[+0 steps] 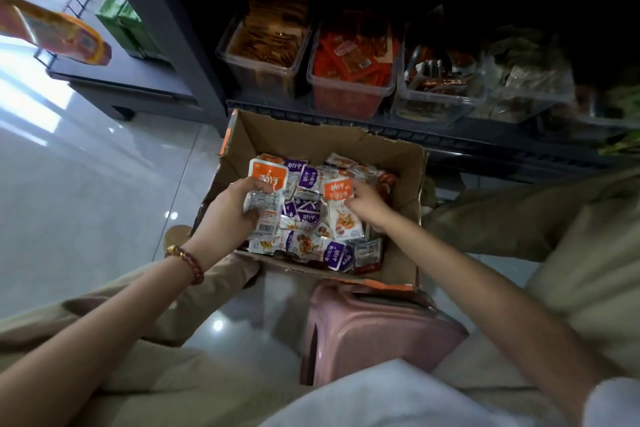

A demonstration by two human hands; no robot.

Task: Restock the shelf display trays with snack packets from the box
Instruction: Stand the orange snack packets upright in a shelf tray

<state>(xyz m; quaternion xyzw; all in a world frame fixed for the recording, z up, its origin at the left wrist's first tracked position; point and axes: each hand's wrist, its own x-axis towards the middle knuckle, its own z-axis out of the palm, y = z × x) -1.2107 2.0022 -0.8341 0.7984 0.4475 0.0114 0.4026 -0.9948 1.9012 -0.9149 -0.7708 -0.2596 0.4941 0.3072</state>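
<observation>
Left grip (228, 208) holds packet stack (267, 180), long axis toward shelf (485, 146); right grip (367, 201) pinches orange packet (336, 189).

An open cardboard box (398, 163) with torn flaps holds a loose heap of small snack packets (311, 218), white with orange or purple labels. The left hand (230, 208) grips a stack of orange-labelled packets (268, 180). Just right of it, the right hand (365, 199) pinches one orange packet (337, 189). Beyond both grips, clear shelf trays stand side by side: a brown-packet tray (256, 74), a red-packet tray (346, 100) and a sparsely filled tray (426, 111).
</observation>
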